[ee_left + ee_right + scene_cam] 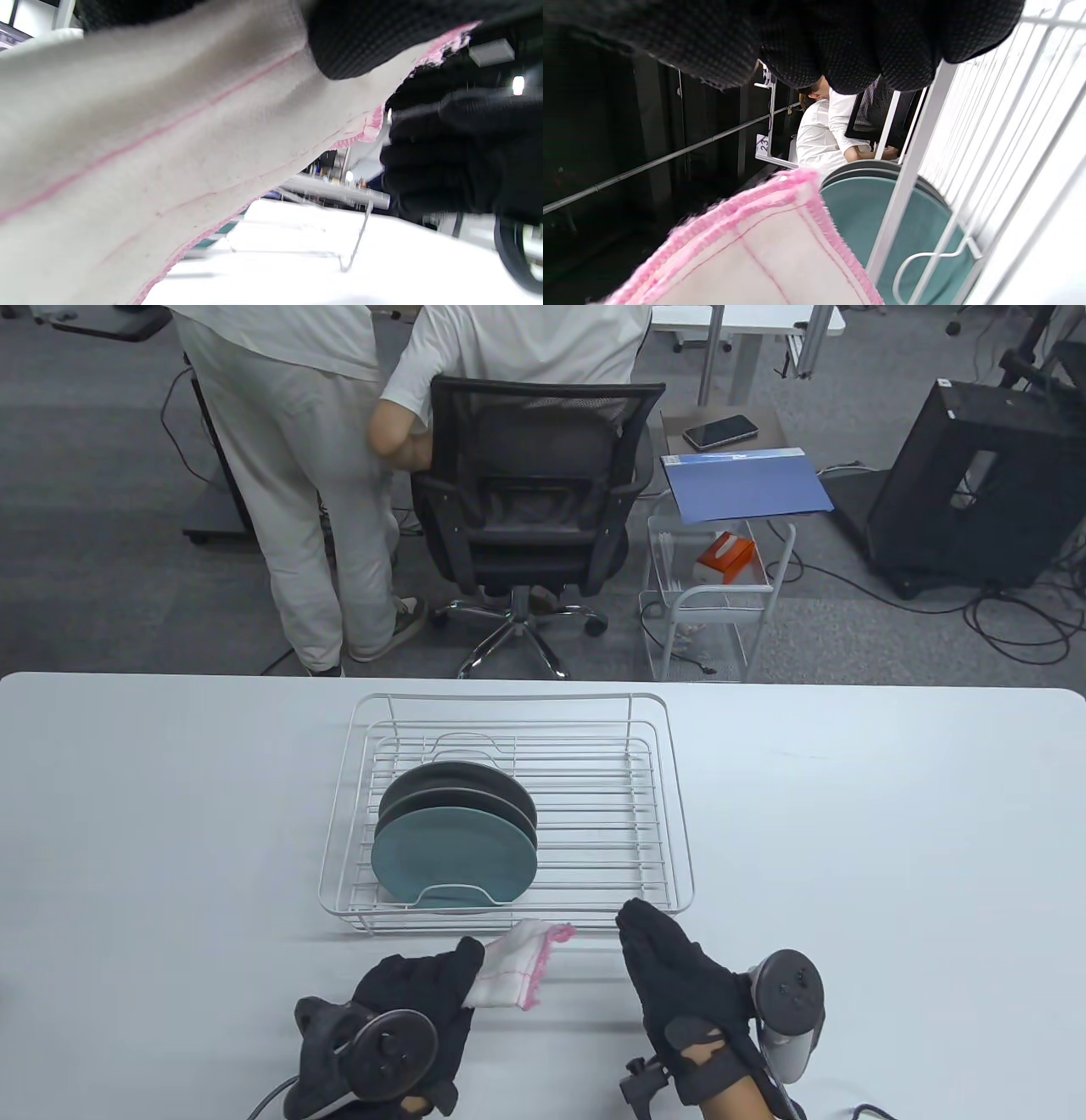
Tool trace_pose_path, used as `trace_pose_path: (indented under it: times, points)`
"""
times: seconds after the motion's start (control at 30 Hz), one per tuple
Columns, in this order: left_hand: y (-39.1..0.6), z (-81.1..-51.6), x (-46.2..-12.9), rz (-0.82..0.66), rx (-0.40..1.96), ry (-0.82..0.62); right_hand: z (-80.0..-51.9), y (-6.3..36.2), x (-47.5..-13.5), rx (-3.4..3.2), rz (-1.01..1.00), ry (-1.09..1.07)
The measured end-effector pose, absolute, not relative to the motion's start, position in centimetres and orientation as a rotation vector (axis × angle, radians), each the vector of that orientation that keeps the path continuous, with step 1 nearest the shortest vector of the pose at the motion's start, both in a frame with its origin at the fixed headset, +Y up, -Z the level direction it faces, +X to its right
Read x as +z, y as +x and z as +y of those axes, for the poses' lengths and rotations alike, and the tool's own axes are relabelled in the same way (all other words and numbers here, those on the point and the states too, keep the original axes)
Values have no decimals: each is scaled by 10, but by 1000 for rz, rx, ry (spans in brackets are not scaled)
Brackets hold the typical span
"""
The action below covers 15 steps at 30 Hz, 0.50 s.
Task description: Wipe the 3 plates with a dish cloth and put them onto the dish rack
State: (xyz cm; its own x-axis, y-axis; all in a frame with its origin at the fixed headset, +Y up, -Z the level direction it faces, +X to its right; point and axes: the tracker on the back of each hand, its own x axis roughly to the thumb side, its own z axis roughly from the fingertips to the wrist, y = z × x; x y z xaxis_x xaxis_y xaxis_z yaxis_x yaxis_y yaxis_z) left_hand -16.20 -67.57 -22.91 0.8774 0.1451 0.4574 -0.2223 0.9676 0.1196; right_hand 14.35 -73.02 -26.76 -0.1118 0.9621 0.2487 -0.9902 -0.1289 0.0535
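The white wire dish rack (670, 814) stands mid-table. In its left half, on edge, are a teal plate (454, 857) and, behind it, two dark grey plates (458, 780). My left hand (462, 967) grips a white dish cloth with a pink hem (513, 963) just in front of the rack; the cloth (169, 148) fills the left wrist view under a gloved finger (360, 38). My right hand (645, 933) is to the right of the cloth, fingers straight and together, holding nothing. The right wrist view shows the cloth (755, 258), the teal plate (857, 212) and rack wires (908, 178).
Beyond the table's far edge, a black office chair (526, 475) with a seated person and another person standing (297, 475). A wire cart (713, 602), a blue folder (742, 483) and a phone (719, 431) are at the back right.
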Motion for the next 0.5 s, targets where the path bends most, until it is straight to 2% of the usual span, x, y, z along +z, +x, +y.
trace_pose_path:
  times: [0.2, 0.4, 0.5]
  points:
    - [-124, -708, -232, -489, 0, 31, -728, 147, -268, 1767, -181, 298]
    - [-105, -734, -239, -490, -161, -75, -728, 142, -267, 1790, -167, 319]
    - [-100, -745, -242, -483, -169, -161, -730, 139, -268, 1798, -153, 321]
